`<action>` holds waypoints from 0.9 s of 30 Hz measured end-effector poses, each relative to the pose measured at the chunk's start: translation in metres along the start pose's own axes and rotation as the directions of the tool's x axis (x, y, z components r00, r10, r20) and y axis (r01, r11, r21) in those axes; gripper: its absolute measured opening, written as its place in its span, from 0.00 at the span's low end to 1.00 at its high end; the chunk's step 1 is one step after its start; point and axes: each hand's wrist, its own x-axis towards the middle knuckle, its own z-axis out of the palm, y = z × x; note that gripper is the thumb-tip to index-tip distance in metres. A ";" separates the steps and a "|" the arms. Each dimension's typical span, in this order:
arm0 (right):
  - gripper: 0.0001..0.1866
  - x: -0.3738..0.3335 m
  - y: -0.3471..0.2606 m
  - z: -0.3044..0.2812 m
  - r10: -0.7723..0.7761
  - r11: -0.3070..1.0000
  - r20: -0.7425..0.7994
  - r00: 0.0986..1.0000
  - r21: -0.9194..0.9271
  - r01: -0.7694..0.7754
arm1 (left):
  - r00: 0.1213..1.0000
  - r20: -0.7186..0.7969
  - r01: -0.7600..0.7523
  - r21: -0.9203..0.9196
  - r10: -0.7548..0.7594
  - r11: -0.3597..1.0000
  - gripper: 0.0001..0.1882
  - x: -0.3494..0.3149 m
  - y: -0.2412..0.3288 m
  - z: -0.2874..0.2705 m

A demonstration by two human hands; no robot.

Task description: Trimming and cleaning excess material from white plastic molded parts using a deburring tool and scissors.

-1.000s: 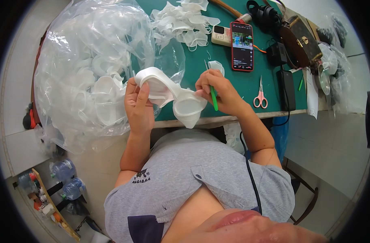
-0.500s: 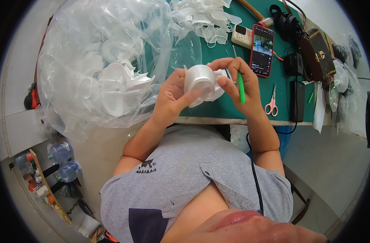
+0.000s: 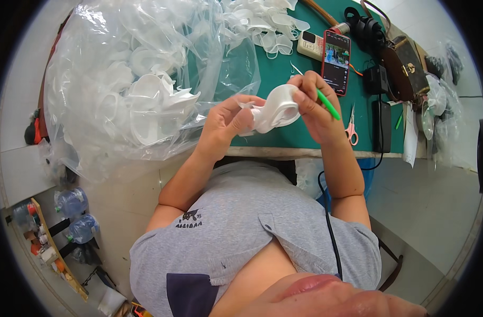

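A hollow white plastic part (image 3: 277, 112) with a rounded cup and a round opening is held in both hands above the table's near edge. My left hand (image 3: 223, 126) grips its narrower left end between thumb and fingers. On the other side, my right hand (image 3: 319, 110) pinches the cup's rim. A slim green-handled tool (image 3: 328, 104) with a thin metal tip also rests in my right hand, its handle angled down to the right. Left of my hands, a big clear plastic bag (image 3: 114, 95) contains several similar white pieces.
On the green table top (image 3: 283, 143) a phone (image 3: 335, 62) leans against a beige device (image 3: 310, 44). Pink-handled scissors (image 3: 351, 132) lie beside a black power adapter (image 3: 381, 124). Loose white pieces (image 3: 265, 24) are heaped at the back. A brown bag (image 3: 408, 71) stands at right.
The white part has turned, its cup now toward my right hand. My left hand has shifted to its narrow end, and the green handle has tilted from nearly upright to slanting.
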 end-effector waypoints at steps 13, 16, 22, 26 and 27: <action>0.14 -0.017 0.005 0.006 -0.135 0.961 0.011 0.991 -0.242 0.134 | 0.988 -0.110 -0.112 -0.044 0.106 0.993 0.06 -0.010 -0.003 -0.001; 0.14 -0.020 0.005 0.008 -0.115 0.982 -0.038 0.993 -0.158 0.107 | 0.998 -0.011 -0.063 -0.030 0.063 0.998 0.10 -0.012 0.002 0.007; 0.11 -0.024 0.003 -0.005 -0.088 0.983 -0.039 0.995 -0.165 0.080 | 0.999 0.045 -0.036 0.193 0.028 0.981 0.13 -0.011 -0.015 0.005; 0.16 -0.046 -0.016 -0.037 -0.317 0.665 0.041 0.948 -0.702 0.253 | 0.994 -0.042 -0.100 0.100 0.105 0.990 0.09 -0.010 -0.009 0.010; 0.16 -0.052 -0.025 -0.038 -0.399 0.559 -0.057 0.915 -0.806 0.194 | 0.987 -0.067 -0.135 0.132 0.145 0.982 0.08 -0.009 -0.005 0.014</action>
